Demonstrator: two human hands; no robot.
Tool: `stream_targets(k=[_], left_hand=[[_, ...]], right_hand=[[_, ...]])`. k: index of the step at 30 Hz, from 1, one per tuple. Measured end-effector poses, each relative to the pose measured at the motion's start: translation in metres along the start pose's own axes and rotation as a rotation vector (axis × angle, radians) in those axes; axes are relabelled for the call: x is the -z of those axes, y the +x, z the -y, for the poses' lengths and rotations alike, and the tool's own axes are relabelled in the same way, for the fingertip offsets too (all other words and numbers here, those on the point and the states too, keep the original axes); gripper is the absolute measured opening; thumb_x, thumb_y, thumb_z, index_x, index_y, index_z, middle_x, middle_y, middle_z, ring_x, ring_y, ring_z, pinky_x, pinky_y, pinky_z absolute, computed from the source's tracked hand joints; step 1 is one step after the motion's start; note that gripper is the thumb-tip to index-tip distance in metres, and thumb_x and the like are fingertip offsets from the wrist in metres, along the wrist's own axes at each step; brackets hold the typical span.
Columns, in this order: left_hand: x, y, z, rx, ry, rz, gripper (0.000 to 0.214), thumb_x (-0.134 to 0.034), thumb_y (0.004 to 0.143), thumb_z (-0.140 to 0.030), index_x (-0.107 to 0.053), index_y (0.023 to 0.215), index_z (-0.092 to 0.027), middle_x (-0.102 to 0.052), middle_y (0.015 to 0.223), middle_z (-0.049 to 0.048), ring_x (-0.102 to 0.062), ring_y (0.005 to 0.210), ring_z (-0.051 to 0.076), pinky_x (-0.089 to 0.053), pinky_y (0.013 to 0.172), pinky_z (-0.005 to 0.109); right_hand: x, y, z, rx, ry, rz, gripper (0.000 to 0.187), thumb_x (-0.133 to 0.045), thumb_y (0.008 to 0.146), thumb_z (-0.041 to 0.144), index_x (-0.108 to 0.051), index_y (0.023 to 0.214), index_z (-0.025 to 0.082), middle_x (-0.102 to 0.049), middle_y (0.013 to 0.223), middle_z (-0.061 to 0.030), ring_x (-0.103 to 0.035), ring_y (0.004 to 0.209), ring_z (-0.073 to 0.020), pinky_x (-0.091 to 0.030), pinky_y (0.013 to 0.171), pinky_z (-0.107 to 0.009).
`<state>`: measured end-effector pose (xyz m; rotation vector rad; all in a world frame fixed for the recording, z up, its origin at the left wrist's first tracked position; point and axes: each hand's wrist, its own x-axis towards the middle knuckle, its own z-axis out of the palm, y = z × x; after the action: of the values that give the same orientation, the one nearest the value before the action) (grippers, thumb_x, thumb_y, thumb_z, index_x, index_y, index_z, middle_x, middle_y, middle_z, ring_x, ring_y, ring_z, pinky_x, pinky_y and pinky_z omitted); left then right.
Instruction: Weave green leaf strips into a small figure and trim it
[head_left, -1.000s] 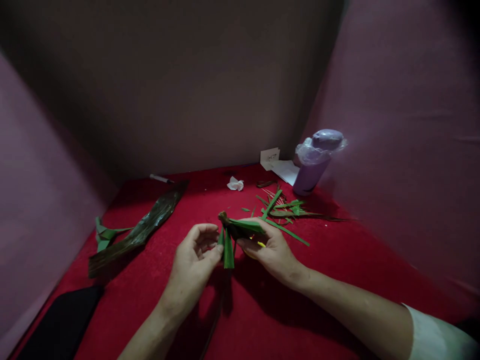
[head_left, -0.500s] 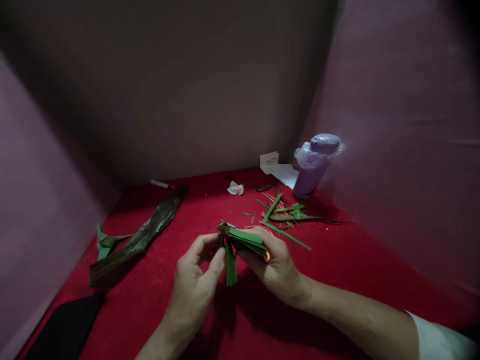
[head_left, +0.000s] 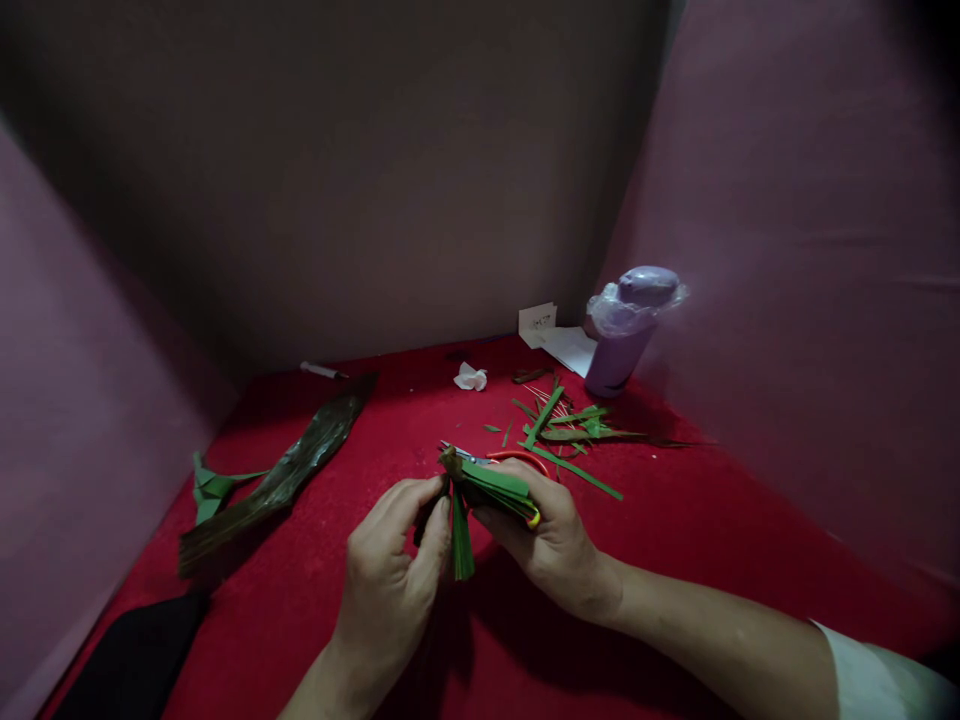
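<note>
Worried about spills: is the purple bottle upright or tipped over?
Upright: the purple bottle stands on its base on the red cloth, lid end up.

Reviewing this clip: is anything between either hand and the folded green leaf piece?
Nothing visible. The right hand grips the folded leaf piece from its right side, and the left hand pinches its hanging strips. The scissors lie on the red cloth just behind it, outside both grips.
</note>
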<state>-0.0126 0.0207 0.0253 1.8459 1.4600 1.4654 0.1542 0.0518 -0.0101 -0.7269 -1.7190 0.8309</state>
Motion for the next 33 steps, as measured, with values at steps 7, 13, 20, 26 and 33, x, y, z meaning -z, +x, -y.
stream_targets(k=[7, 13, 20, 26, 33], left_hand=[[0.001, 0.0, -0.004, 0.07, -0.066, 0.012, 0.027, -0.069, 0.073, -0.015, -0.074, 0.097, -0.028, -0.074, 0.095, 0.003, -0.066, 0.089, 0.023, -0.047, 0.085, 0.032], [0.003, 0.0, -0.005, 0.166, -0.043, -0.015, 0.022, -0.071, 0.072, -0.022, -0.074, 0.094, -0.026, -0.074, 0.087, 0.0032, -0.066, 0.075, 0.021, -0.05, 0.073, 0.032], [0.006, 0.003, -0.004, 0.301, -0.154, 0.018, 0.014, -0.065, 0.079, -0.031, -0.072, 0.088, -0.024, -0.072, 0.073, 0.0005, -0.064, 0.064, 0.016, -0.052, 0.064, 0.027], [0.009, 0.008, -0.005, 0.472, -0.409, 0.089, 0.013, -0.068, 0.077, -0.03, -0.071, 0.081, -0.018, -0.071, 0.066, 0.0013, -0.062, 0.056, 0.014, -0.051, 0.056, 0.024], [0.011, 0.009, -0.004, 0.463, -0.447, 0.1, 0.014, -0.07, 0.077, -0.029, -0.072, 0.085, -0.017, -0.071, 0.064, 0.0011, -0.059, 0.055, 0.011, -0.05, 0.056, 0.021]], right_hand=[[0.001, 0.001, 0.0, -0.047, 0.052, -0.013, 0.025, -0.06, 0.087, 0.021, -0.061, 0.112, 0.023, -0.065, 0.103, -0.0057, -0.061, 0.093, -0.0194, -0.051, 0.085, -0.034], [-0.002, 0.003, -0.004, -0.159, 0.184, -0.081, 0.024, -0.065, 0.083, 0.025, -0.063, 0.107, 0.023, -0.068, 0.101, -0.0041, -0.064, 0.092, -0.0179, -0.053, 0.086, -0.033], [-0.003, 0.006, -0.001, -0.277, 0.333, -0.084, 0.025, -0.071, 0.077, 0.028, -0.065, 0.1, 0.022, -0.069, 0.098, -0.0044, -0.065, 0.089, -0.0179, -0.053, 0.085, -0.034], [0.0, 0.007, 0.001, -0.362, 0.442, -0.028, 0.024, -0.073, 0.074, 0.031, -0.066, 0.095, 0.021, -0.069, 0.09, -0.0025, -0.064, 0.08, -0.0168, -0.053, 0.076, -0.031], [0.001, 0.01, 0.001, -0.418, 0.583, -0.011, 0.02, -0.074, 0.072, 0.03, -0.066, 0.087, 0.02, -0.062, 0.073, 0.0018, -0.053, 0.061, -0.0104, -0.047, 0.06, -0.023]])
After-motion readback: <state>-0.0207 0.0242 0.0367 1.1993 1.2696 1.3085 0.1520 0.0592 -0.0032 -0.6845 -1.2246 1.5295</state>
